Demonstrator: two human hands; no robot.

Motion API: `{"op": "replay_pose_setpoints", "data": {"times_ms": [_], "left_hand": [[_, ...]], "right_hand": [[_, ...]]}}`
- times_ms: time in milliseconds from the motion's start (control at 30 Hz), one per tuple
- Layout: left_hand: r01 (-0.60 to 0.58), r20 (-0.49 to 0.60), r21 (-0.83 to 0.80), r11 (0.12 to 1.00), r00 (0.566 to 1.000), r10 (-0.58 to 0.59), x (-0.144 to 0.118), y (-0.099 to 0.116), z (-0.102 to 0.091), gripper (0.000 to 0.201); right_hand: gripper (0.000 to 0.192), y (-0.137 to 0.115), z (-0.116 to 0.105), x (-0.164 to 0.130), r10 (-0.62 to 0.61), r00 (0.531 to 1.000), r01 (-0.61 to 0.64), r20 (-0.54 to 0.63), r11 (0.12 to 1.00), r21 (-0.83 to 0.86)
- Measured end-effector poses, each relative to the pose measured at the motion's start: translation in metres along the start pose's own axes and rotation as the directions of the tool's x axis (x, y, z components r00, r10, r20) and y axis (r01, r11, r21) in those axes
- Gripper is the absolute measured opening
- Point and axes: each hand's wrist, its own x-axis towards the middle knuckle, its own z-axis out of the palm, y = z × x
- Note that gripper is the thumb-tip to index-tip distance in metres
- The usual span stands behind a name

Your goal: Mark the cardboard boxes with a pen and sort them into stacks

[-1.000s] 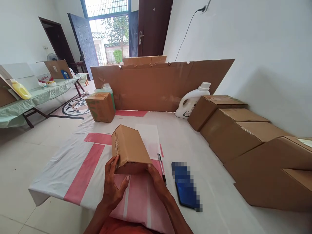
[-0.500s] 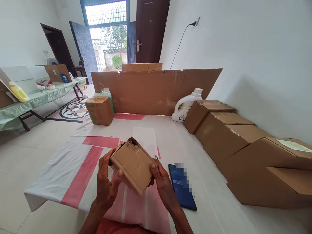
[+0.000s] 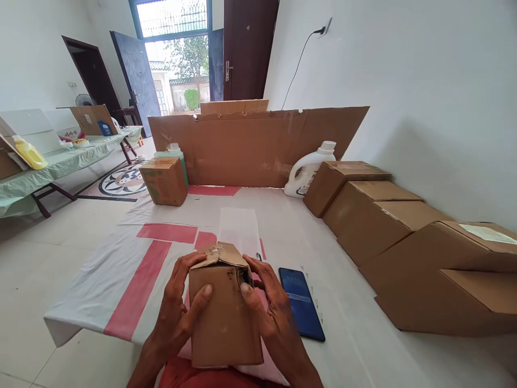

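Note:
I hold a small brown cardboard box (image 3: 224, 318) upright in front of me with both hands, above a white and pink sheet (image 3: 133, 269). My left hand (image 3: 181, 307) grips its left side with the thumb on the front face. My right hand (image 3: 269, 307) grips the right side, thumb near the top corner. The box's top flaps are crumpled and partly lifted. A dark phone (image 3: 301, 302) lies on the sheet just right of my right hand.
A row of several larger cardboard boxes (image 3: 388, 215) lines the right wall. A long cardboard sheet (image 3: 258, 145) stands at the back, with a white jug (image 3: 309, 170) and a small printed box (image 3: 163, 180) before it. A covered table (image 3: 52, 164) stands far left.
I lifted the box off the sheet, turned it over in my hands and brought it closer, so it now stands upright with its flaps on top.

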Motion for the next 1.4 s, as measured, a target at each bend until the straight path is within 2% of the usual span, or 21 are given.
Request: {"op": "replay_pose_setpoints", "data": {"times_ms": [133,233,333,433,733,800,867,900,967,1033,1067,1133,1233,1333,1400], "left_hand": [[-0.002,-0.102,0.082,0.997,0.995,0.011,-0.002,0.007,0.004,0.046],[0.011,-0.201,0.146,0.989,0.979,0.018,0.003,0.015,0.002,0.05],[-0.03,-0.166,0.251,0.968,0.983,0.074,0.009,0.021,-0.003,0.037],[-0.084,-0.111,0.313,0.946,0.986,0.125,0.011,0.024,-0.005,0.032],[-0.07,-0.107,0.385,0.92,0.987,0.12,0.011,0.036,0.01,0.023],[-0.075,-0.11,0.372,0.925,0.986,0.124,0.015,0.036,0.012,0.023],[-0.077,-0.114,0.358,0.93,0.986,0.125,0.019,0.035,0.011,0.025],[-0.076,-0.112,0.353,0.933,0.986,0.122,0.02,0.034,0.01,0.025],[-0.077,-0.106,0.345,0.936,0.987,0.12,0.023,0.033,0.009,0.025],[-0.078,-0.106,0.338,0.938,0.987,0.12,0.025,0.032,0.009,0.024],[-0.076,-0.107,0.334,0.939,0.987,0.118,0.026,0.032,0.009,0.024],[-0.062,-0.106,0.326,0.943,0.989,0.101,0.027,0.031,0.01,0.026],[-0.051,-0.083,0.306,0.951,0.993,0.08,0.029,0.03,0.009,0.027],[-0.077,-0.056,0.288,0.955,0.994,0.097,0.03,0.029,0.007,0.028],[-0.105,-0.048,0.278,0.955,0.991,0.123,0.031,0.028,0.006,0.028]], "right_hand": [[0.038,0.0,0.021,-0.003,0.001,0.999,0.001,-0.054,0.999,0.035],[0.038,0.0,0.038,-0.009,-0.083,0.99,0.085,-0.111,0.996,0.009],[0.04,-0.001,0.049,-0.015,-0.159,0.976,0.159,-0.148,0.987,-0.01],[0.039,-0.004,0.051,-0.019,-0.153,0.975,0.156,-0.159,0.988,0.009],[0.039,-0.003,0.046,-0.019,-0.189,0.96,0.182,-0.204,0.982,-0.057],[0.037,0.002,0.034,-0.015,-0.141,0.979,0.144,-0.147,0.989,0.012],[0.037,0.014,0.018,-0.01,-0.036,0.996,0.041,-0.082,0.997,0.066],[0.038,0.022,0.009,-0.007,0.04,0.997,-0.039,-0.071,0.999,0.015],[0.034,0.045,-0.005,0.002,0.211,0.972,-0.23,-0.106,0.948,-0.221],[0.019,0.069,-0.012,0.009,0.346,0.924,-0.381,-0.159,0.809,-0.448],[0.01,0.08,-0.013,0.013,0.394,0.903,-0.425,-0.171,0.754,-0.502],[0.006,0.099,-0.013,0.017,0.449,0.875,-0.474,-0.181,0.719,-0.508],[0.019,0.114,-0.015,0.02,0.483,0.859,-0.503,-0.173,0.728,-0.466],[0.027,0.111,-0.024,0.019,0.466,0.877,-0.475,-0.114,0.81,-0.345],[0.028,0.095,-0.032,0.017,0.429,0.898,-0.439,-0.094,0.87,-0.225]]}}
